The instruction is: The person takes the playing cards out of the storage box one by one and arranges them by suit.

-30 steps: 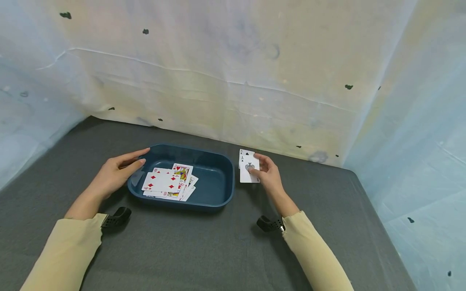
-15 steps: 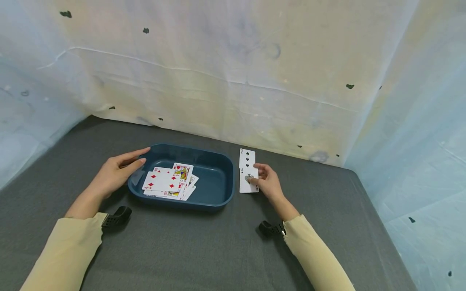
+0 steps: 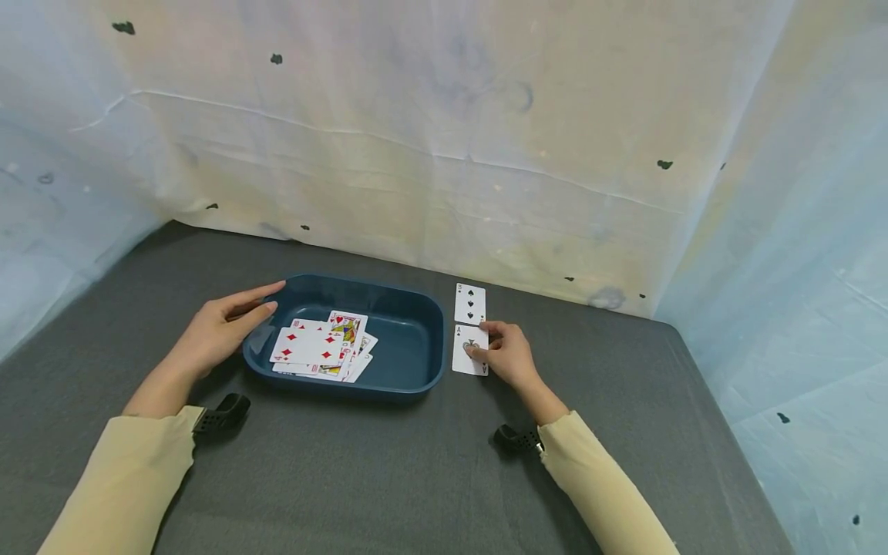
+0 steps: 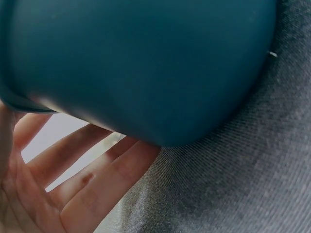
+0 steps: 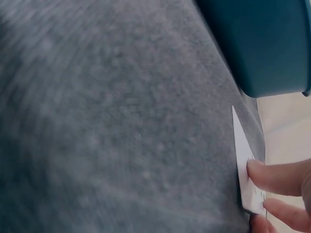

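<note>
In the head view my right hand [image 3: 509, 353] pinches an ace of spades playing card [image 3: 461, 361], thumb on its face and fingers at its right edge. Seen from the right wrist, the white card [image 5: 244, 177] lies tilted close over the cloth. Just beyond it lies a three of spades [image 3: 470, 304], face up. At the left rim of a dark blue tray [image 3: 416, 301] is my left hand [image 3: 215, 333]; its fairly straight fingers [image 4: 114, 179] rest along the outer wall, thumb at the rim. Several face-up cards overlap in the tray, a four of diamonds [image 3: 307, 347] on top.
Dark grey cloth [image 3: 388, 478] covers the table. Behind it hangs a pale, wrinkled sheet [image 3: 416, 154] with small dark spots, and more sheeting stands at both sides. A black band [image 3: 223, 415] with a camera sits on each wrist.
My right hand has drawn the ace of spades toward me, off the three of spades, which now shows in full. The left hand and tray have stayed in place.
</note>
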Motion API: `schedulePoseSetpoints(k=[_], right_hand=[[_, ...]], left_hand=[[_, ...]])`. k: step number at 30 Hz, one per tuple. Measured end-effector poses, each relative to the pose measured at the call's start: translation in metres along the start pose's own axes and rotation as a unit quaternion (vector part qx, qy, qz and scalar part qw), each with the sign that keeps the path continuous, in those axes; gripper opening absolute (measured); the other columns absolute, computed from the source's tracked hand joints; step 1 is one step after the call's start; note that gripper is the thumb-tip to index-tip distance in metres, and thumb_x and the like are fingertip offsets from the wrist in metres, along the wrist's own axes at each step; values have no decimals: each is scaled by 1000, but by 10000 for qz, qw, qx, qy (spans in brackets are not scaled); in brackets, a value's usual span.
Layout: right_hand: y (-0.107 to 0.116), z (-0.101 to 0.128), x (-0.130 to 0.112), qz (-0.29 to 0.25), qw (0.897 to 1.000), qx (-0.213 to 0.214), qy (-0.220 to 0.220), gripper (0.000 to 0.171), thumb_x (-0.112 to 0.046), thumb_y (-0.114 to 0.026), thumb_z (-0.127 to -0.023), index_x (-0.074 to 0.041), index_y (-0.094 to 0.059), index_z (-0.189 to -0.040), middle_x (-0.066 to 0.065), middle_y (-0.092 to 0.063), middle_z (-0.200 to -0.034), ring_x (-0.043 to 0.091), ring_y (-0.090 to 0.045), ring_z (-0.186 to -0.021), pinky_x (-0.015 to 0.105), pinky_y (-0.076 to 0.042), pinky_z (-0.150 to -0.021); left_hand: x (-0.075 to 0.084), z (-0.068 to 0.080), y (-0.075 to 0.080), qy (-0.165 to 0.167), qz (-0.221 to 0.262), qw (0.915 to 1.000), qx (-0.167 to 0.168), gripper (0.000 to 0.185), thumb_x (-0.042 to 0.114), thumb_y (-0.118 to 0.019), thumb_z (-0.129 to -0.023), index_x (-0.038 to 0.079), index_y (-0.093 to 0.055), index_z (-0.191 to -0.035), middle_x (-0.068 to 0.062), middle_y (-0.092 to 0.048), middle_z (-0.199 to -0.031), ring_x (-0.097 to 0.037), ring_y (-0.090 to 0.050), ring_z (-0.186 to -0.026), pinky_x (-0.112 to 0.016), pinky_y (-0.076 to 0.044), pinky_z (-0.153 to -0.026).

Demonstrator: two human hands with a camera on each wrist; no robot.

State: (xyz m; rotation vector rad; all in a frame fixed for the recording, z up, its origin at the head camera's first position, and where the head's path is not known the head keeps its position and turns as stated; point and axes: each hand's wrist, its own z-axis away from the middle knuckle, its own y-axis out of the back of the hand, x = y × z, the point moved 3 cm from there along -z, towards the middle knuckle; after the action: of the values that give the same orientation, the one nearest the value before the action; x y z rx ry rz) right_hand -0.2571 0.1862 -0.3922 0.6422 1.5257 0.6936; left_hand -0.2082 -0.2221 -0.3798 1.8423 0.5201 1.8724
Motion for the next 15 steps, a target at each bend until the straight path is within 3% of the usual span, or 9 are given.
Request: schedulePoseSetpoints(k=[5, 9, 15], right_hand=[[1, 1, -6, 231, 9997, 69, -65, 47, -18, -79, -79, -1, -64, -120, 18, -57, -116, 28, -57, -94, 38, -49, -75], [2, -1, -18, 84, 9998, 145, -116, 44, -17, -77, -81, -3, -64, -121, 18, -57, -117, 30, -58, -99, 43, -48, -81], [3, -5, -54, -954, 9951, 223, -90, 39, -16, -73, -84, -6, -63, -121, 17, -58, -123, 30, -57, -105, 41, -50, -82]], left_hand=[[0, 0, 0, 17, -43, 10000, 12, 59, 52, -42, -98, 25, -35, -150, -25, -37, -146, -34, -45, -103, -30, -43, -69], [-1, 0, 0, 4, -50, 10000, 28, 59, 52, -42, -99, 24, -35, -150, -25, -39, -144, -33, -45, -101, -30, -43, -68], [-1, 0, -1, 9, -44, 10000, 62, 59, 52, -42, -99, 23, -35, -150, -24, -41, -141, -32, -44, -99, -30, -42, -66]])
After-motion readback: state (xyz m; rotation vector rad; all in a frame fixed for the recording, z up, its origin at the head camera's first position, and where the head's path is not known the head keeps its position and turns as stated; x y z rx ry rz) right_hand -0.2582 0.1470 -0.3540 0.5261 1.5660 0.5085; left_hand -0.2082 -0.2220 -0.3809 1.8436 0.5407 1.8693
